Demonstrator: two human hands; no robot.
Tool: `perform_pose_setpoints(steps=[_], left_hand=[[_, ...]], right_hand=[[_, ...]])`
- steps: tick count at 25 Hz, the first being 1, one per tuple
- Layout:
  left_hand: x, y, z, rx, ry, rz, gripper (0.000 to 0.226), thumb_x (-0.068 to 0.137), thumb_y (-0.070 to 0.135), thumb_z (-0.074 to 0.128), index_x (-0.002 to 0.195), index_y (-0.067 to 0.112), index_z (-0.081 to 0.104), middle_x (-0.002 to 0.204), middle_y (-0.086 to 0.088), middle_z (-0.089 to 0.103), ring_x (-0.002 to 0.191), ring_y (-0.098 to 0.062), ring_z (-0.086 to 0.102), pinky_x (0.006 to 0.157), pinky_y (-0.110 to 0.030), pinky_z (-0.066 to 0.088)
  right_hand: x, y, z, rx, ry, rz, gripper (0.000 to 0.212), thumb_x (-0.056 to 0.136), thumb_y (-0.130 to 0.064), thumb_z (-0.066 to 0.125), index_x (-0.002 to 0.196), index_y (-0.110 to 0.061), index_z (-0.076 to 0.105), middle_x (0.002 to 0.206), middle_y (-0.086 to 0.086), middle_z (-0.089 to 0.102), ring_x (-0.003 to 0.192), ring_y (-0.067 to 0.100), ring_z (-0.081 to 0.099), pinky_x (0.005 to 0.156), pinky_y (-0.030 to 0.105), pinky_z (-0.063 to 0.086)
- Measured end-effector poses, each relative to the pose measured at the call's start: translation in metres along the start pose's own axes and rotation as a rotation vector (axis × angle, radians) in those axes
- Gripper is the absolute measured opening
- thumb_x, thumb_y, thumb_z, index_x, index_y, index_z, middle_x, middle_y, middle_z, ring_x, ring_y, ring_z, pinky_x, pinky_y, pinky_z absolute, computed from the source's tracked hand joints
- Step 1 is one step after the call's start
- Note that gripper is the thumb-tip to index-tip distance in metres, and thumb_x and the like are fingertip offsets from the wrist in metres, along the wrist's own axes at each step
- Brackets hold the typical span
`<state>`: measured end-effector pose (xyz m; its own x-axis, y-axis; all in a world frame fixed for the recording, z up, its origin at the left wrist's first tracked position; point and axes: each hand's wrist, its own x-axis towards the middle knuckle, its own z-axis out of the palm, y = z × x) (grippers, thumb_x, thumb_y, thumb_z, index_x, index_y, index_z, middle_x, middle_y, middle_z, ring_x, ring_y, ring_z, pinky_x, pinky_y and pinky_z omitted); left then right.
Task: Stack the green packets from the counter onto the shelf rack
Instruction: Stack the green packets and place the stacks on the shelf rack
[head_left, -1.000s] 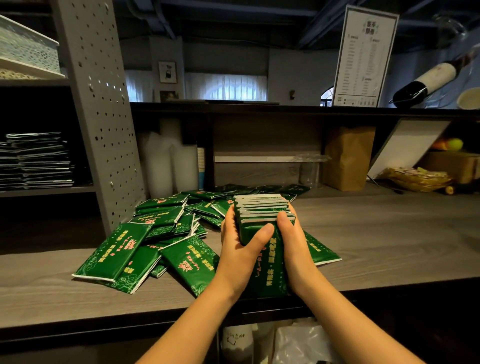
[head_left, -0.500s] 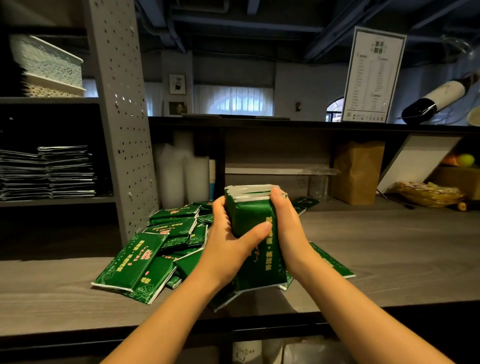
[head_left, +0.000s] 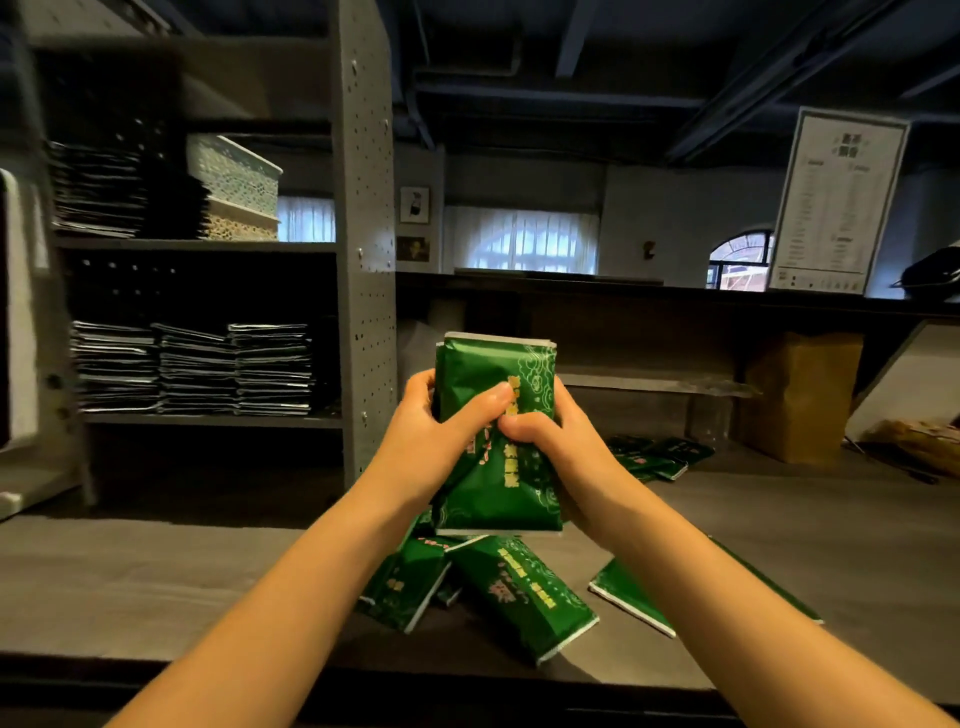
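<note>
1. Head view: your left hand (head_left: 434, 434) and right hand (head_left: 553, 441) both grip one upright bundle of green packets (head_left: 496, 364). The thumbs are curled across its front and the fingers are wrapped behind it.
2. You hold the bundle above the counter (head_left: 156, 571), just right of the shelf rack (head_left: 363, 234). The rack's perforated upright stands between the bundle and the shelves.
3. The middle shelf carries three stacks of dark packets (head_left: 192, 369) side by side. The shelf above carries one more dark stack (head_left: 98, 192) and two patterned boxes (head_left: 234, 182), one on the other.
4. At least four loose green packets (head_left: 519, 587) lie under your wrists. More lie behind your right hand, too dim to count.
5. At the right are one brown paper bag (head_left: 800, 395) and one menu sign (head_left: 836, 202).
</note>
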<state>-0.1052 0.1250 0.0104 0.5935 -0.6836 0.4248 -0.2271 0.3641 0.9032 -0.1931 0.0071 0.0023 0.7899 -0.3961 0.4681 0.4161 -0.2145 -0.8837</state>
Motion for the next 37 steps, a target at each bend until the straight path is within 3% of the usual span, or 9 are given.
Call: perform_pose_setpoints(steps=[3,6,13,18,22,26,30,34,37], left_hand=[[-0.004,0.007,-0.024,0.033,-0.046,0.016,0.077,0.060,0.036,0.084,0.124,0.022,0.045,0.108,0.001,0.066,0.087,-0.010,0.070,0.066,-0.022,0.055],[-0.002,0.019,-0.048,0.047,-0.056,0.035,0.076,0.060,0.033,0.072,0.126,0.026,0.037,0.106,0.003,0.064,0.080,-0.004,0.070,0.062,-0.017,0.054],[0.021,0.064,-0.102,0.152,0.086,0.093,0.074,0.062,0.035,0.072,0.125,0.023,0.036,0.108,0.001,0.063,0.089,-0.012,0.067,0.072,-0.024,0.052],[0.057,0.100,-0.136,0.116,0.184,0.096,0.070,0.073,0.033,0.072,0.131,0.020,0.034,0.103,0.000,0.064,0.083,-0.012,0.066,0.065,-0.025,0.048],[0.091,0.127,-0.154,0.105,0.262,0.080,0.072,0.075,0.037,0.071,0.135,0.020,0.033,0.107,-0.004,0.064,0.080,-0.012,0.063,0.057,-0.027,0.043],[0.118,0.145,-0.165,0.196,0.268,0.049,0.076,0.072,0.047,0.070,0.135,0.021,0.034,0.118,-0.003,0.060,0.090,-0.012,0.056,0.061,-0.030,0.034],[0.135,0.156,-0.179,0.255,0.240,-0.032,0.101,0.042,0.066,0.071,0.132,0.026,0.047,0.119,-0.002,0.062,0.105,-0.021,0.057,0.062,-0.033,0.036],[0.150,0.161,-0.190,0.218,0.181,-0.142,0.031,0.082,0.050,0.059,0.096,0.024,0.068,0.066,-0.003,0.072,0.056,-0.015,0.068,0.049,-0.022,0.048],[0.156,0.162,-0.203,0.258,0.165,-0.214,0.040,0.080,0.054,0.058,0.093,0.017,0.068,0.066,-0.008,0.070,0.065,-0.023,0.067,0.066,-0.031,0.048]], right_hand=[[0.017,-0.007,0.021,0.088,0.034,0.031,0.056,0.064,-0.019,0.063,0.119,-0.020,0.053,0.098,0.007,0.069,0.079,0.019,0.070,0.063,0.031,0.055],[0.032,-0.015,0.044,0.143,0.006,0.065,0.058,0.064,-0.021,0.064,0.120,-0.015,0.052,0.098,0.009,0.068,0.076,0.020,0.069,0.063,0.032,0.056],[0.079,-0.039,0.091,0.142,-0.106,0.027,0.060,0.073,-0.033,0.067,0.128,-0.015,0.050,0.121,0.013,0.064,0.102,0.025,0.066,0.087,0.039,0.055],[0.108,-0.074,0.115,-0.248,0.010,-0.367,0.055,0.090,-0.022,0.062,0.140,-0.021,0.038,0.139,-0.004,0.046,0.121,0.014,0.053,0.090,0.029,0.053],[0.122,-0.095,0.129,-0.733,0.007,-0.715,0.044,0.091,-0.015,0.058,0.134,-0.017,0.045,0.140,-0.005,0.040,0.129,0.006,0.037,0.104,0.015,0.031],[0.151,-0.095,0.136,-0.962,0.073,-0.778,0.042,0.088,-0.024,0.064,0.127,-0.017,0.053,0.148,0.001,0.036,0.131,0.020,0.040,0.104,0.033,0.040],[0.175,-0.088,0.148,-1.050,0.128,-0.845,0.042,0.090,-0.026,0.061,0.129,-0.015,0.051,0.141,0.004,0.045,0.127,0.025,0.043,0.101,0.041,0.043],[0.198,-0.086,0.156,-1.345,0.002,-0.728,0.082,0.080,-0.036,0.070,0.146,-0.022,0.024,0.156,-0.002,0.020,0.128,0.027,0.041,0.099,0.040,0.040],[0.215,-0.080,0.167,-1.411,-0.032,-0.677,0.097,0.075,-0.035,0.076,0.148,-0.025,0.012,0.155,-0.003,0.011,0.115,0.030,0.050,0.080,0.041,0.048]])
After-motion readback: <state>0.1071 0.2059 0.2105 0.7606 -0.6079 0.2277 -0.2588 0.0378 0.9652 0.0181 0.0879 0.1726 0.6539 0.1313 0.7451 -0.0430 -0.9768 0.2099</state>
